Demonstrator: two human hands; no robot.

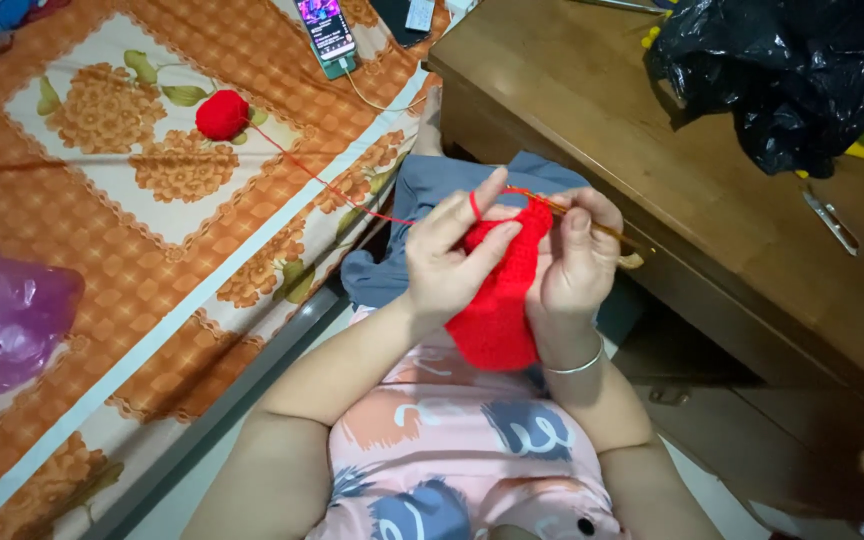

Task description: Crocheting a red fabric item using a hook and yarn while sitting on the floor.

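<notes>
Both hands pinch the red crochet piece (497, 300): left hand (447, 260), right hand (572, 265) also gripping the hook (607, 232). The piece hangs lengthwise toward the lap; the hook's handle end points at the wooden table's (712, 230) front edge.

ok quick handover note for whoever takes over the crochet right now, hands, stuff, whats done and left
Left hand: grips the red crochet piece, strand looped over the index finger.
Right hand: holds the crochet hook at the piece's top edge.
Yarn ball: on the patterned bedspread, strand running to the hands.
Done: a fair-sized red panel hangs below the hands.
Left: the top row is in progress; how much remains can't be told.
</notes>
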